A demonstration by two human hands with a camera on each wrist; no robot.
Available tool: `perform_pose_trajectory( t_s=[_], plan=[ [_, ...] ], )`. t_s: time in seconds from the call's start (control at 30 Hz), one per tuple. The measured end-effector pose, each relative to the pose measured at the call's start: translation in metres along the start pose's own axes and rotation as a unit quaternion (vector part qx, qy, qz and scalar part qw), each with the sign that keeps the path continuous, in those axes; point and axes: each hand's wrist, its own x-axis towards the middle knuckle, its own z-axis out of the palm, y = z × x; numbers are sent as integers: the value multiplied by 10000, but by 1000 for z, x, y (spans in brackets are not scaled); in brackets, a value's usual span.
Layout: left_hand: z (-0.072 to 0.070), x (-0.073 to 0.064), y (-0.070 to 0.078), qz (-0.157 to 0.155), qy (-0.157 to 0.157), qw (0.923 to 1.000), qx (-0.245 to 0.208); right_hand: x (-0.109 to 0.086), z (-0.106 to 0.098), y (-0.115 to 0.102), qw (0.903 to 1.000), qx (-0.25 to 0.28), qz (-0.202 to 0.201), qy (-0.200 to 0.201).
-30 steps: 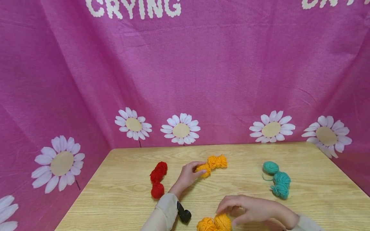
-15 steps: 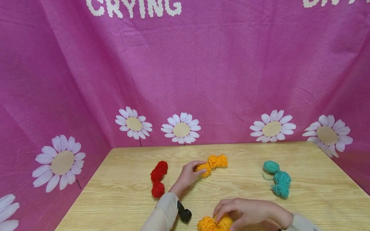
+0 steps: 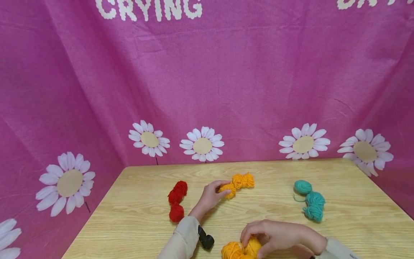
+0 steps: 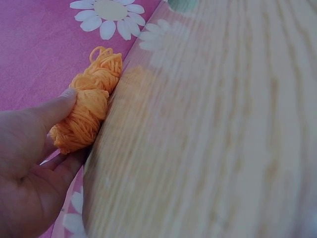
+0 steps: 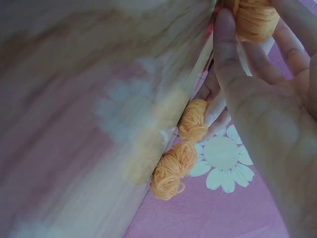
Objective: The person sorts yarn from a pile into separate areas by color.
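Towards the back of the table, my left hand (image 3: pixel 210 197) holds a small orange yarn ball (image 3: pixel 228 190) between thumb and fingers. In the left wrist view the thumb lies on top of this yarn ball (image 4: pixel 83 121) and the fingers go under it. It touches a bow-shaped orange yarn bundle (image 3: pixel 243 181) to its right. At the front edge of the head view, my right hand (image 3: pixel 279 235) grips another orange yarn ball (image 3: pixel 253 247), its thumb and fingers on either side. Left of that sits one more orange yarn ball (image 3: pixel 231 250), partly cut off by the frame.
Red yarn balls (image 3: pixel 176 201) lie in a line on the left of the wooden table (image 3: pixel 136 216). Teal yarn balls (image 3: pixel 314 205) lie on the right, with a loose strand. A black strap piece (image 3: pixel 206 240) hangs at my left sleeve. A pink flowered cloth (image 3: pixel 226 90) stands behind.
My right hand has moved slightly left and closed its fingers over the front orange yarn ball. The left hand and its yarn ball have stayed in place.
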Motion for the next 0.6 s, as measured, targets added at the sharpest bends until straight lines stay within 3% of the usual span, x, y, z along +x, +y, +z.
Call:
perform_pose_trajectory(
  t_s=[0.3, 0.6],
  plan=[
    [1, 0, -1, -63, -12, 10000, -13, -2, -3, 1, 9991, 395, 95, 104],
    [1, 1, -2, -35, 1, 10000, -26, -10, -9, 4, 9953, 789, 105, 548]
  ],
)
